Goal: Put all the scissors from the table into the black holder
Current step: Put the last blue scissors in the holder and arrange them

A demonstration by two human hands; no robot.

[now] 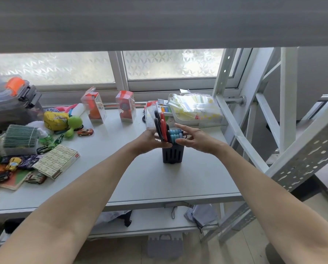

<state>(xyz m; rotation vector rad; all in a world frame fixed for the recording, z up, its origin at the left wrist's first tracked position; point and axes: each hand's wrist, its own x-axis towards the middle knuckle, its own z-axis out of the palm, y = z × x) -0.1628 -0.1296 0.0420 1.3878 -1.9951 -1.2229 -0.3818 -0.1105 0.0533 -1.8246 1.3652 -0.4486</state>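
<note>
- I am looking down at a pale grey table (144, 180) in front of a frosted window, with both of my bare forearms reaching forward.
- The black holder (172, 155) stands upright near the middle of the table, a slotted box with an open top.
- My left hand (149, 139) is against the holder's left side, its fingers curled around a bundle of scissors with red and black handles (161, 128); the handles stick up above the rim, blades pointing down into the holder.
- Scissors with blue handles (175, 135) already sit in the holder, their loops showing just right of the red and black ones.
- My right hand (194, 139) is at the holder's right top edge, fingers spread wide and loose; I cannot tell whether the fingertips touch the blue handles.
- To the left the table is crowded: toy cars (85, 132), a green plush toy (73, 124), a flat white carton (57, 162) and a clear storage bin (12, 103).
- Behind the holder sits a clear box of packets (196, 108).
</note>
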